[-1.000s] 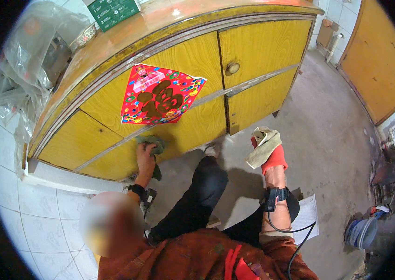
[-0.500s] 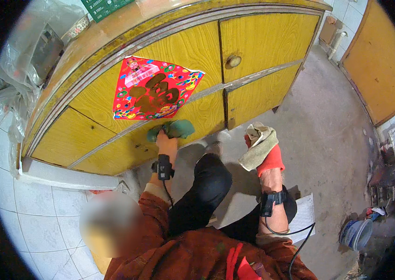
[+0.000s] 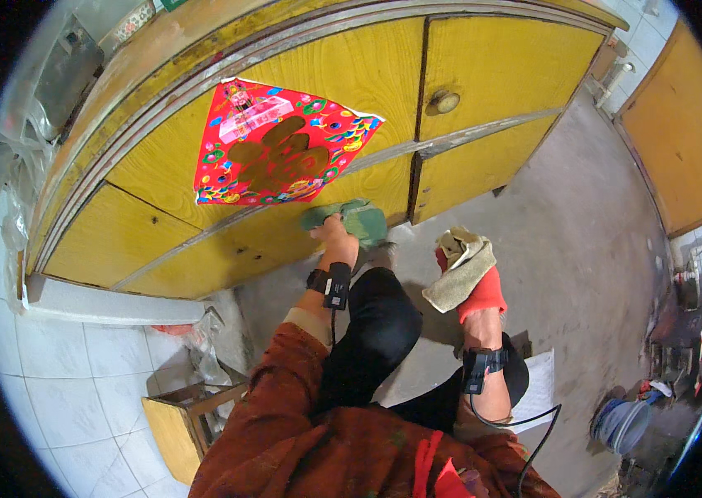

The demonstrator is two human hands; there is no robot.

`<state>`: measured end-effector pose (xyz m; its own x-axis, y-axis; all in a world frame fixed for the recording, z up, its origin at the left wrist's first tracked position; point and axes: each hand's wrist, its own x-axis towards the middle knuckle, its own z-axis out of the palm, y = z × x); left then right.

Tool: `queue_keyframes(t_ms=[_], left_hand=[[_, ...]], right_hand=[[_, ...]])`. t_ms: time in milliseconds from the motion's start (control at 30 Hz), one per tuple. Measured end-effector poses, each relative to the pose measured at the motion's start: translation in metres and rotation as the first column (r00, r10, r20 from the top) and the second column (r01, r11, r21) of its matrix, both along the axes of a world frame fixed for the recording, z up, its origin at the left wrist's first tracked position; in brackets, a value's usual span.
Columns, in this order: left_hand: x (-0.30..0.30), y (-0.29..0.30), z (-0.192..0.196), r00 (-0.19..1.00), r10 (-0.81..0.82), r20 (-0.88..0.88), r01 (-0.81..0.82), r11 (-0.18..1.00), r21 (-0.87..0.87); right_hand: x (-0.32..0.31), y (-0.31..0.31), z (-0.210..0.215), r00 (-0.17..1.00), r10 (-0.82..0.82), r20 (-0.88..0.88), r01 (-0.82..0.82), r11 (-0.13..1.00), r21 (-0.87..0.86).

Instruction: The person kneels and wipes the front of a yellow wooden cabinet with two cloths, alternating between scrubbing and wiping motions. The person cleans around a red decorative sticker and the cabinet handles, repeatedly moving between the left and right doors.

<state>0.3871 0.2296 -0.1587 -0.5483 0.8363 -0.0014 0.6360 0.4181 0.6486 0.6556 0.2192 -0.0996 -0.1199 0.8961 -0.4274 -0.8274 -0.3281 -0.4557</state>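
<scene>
My left hand (image 3: 337, 241), bare, is closed on a green cloth (image 3: 365, 224) and holds it against the lower front of the yellow wooden cabinet (image 3: 235, 257). Just above it hangs a red diamond-shaped paper decoration (image 3: 235, 174) with a brown figure and colourful patterns. On my right hand is a red glove (image 3: 484, 297). That hand grips a folded beige cloth (image 3: 460, 274), away from the cabinet and over the floor. The cloth hides most of its fingers.
A round knob (image 3: 444, 102) sticks out from the upper right door. By the tiled wall stands a wooden stool (image 3: 170, 427). Clear plastic bags (image 3: 19, 224) hang beside the cabinet's left end. At the lower right is a bucket (image 3: 621, 425); a white sheet (image 3: 536, 386) lies by my leg.
My left hand has slid the green cloth to the right along the cabinet front. My right hand stays nearly in place with its cloth. The wooden stool shows more fully now.
</scene>
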Motion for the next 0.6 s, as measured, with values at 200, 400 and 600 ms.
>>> queue_keyframes(t_ms=[200,400,600], left_hand=[[-0.010,0.014,-0.031,0.996,-0.062,0.060,0.068,0.992,-0.111],[-0.029,0.025,-0.124,0.983,-0.104,0.154,0.123,0.985,-0.118],[-0.059,0.024,-0.253,0.951,-0.247,0.187,0.276,0.950,-0.150]], right_hand=[[-0.003,-0.006,0.001,0.997,0.051,0.056,-0.053,0.998,0.040],[0.003,-0.028,0.007,0.997,0.046,-0.055,-0.046,0.999,0.002],[0.012,-0.050,0.026,0.998,0.055,0.010,-0.054,0.998,-0.041]])
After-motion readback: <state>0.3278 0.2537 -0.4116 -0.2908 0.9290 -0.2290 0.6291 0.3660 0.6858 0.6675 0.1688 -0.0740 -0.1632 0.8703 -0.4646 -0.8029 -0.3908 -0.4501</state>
